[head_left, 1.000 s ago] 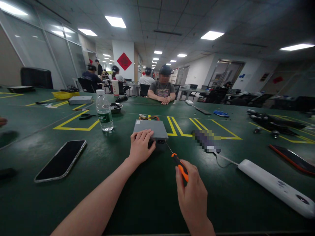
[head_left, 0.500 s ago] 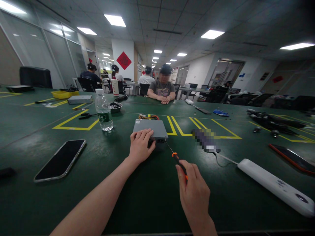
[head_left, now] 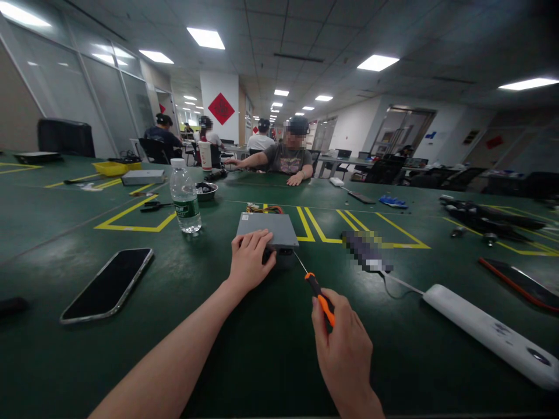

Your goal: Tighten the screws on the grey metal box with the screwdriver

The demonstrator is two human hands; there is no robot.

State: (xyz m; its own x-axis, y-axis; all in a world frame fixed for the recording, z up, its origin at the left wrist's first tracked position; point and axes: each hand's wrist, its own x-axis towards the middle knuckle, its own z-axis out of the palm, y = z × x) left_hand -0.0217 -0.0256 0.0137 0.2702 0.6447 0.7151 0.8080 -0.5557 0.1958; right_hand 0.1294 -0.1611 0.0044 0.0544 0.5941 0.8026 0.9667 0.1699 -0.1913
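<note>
A flat grey metal box (head_left: 271, 227) lies on the green table (head_left: 271, 349) in front of me, with coloured wires (head_left: 264, 208) at its far end. My left hand (head_left: 250, 260) rests on its near left corner, fingers curled over the edge. My right hand (head_left: 343, 348) is closed around the orange-and-black handle of a screwdriver (head_left: 318, 294). The thin shaft points at the box's near right corner, and its tip is at that edge.
A black phone (head_left: 107, 284) lies to the left, a water bottle (head_left: 185, 197) behind it. A white power strip (head_left: 489, 334) and its cable run at the right, beyond them a red-edged phone (head_left: 519, 283). A person (head_left: 289, 157) sits across the table. Yellow tape lines mark the surface.
My hands and the box hardly moved; the screwdriver handle shifted slightly in my right hand. The person across the table stretched one arm out to the left.
</note>
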